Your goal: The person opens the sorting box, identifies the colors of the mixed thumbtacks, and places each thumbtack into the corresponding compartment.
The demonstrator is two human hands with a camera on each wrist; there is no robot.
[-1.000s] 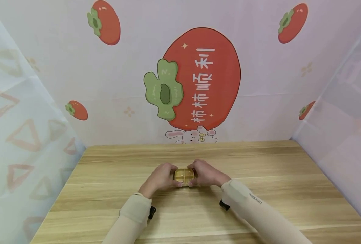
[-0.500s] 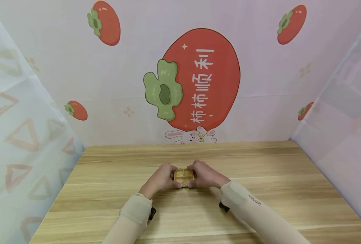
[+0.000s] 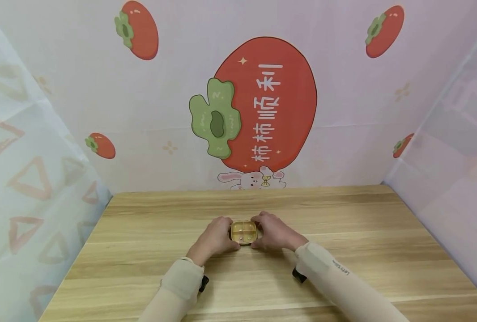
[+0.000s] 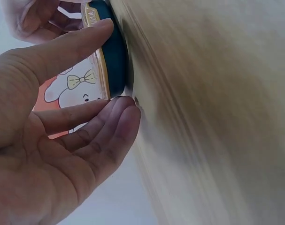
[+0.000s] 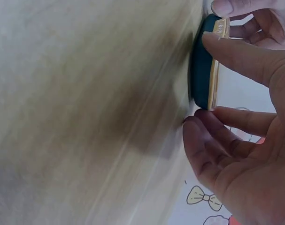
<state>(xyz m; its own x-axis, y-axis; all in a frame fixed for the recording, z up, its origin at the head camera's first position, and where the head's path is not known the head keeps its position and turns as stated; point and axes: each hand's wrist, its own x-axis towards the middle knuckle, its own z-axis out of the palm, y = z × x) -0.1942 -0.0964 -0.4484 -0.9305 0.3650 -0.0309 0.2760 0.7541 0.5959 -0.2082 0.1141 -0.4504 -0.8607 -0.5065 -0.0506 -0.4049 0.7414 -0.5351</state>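
Wooden table [image 3: 343, 232], persimmon backdrop; left hand [image 3: 216, 237] and right hand [image 3: 276, 233] pinch the box [image 3: 244, 232] by its sides. Uneven squeeze could skid it sideways.

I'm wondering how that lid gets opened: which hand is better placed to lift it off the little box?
Probably the right hand: its thumb lies along the clear lid's rim of the small box. The left hand mirrors it, so the edge is slight.

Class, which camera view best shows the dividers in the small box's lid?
The head view: the small box shows its cross-divided yellow top between both hands. Both wrist views show only its teal base and yellow edge side-on.
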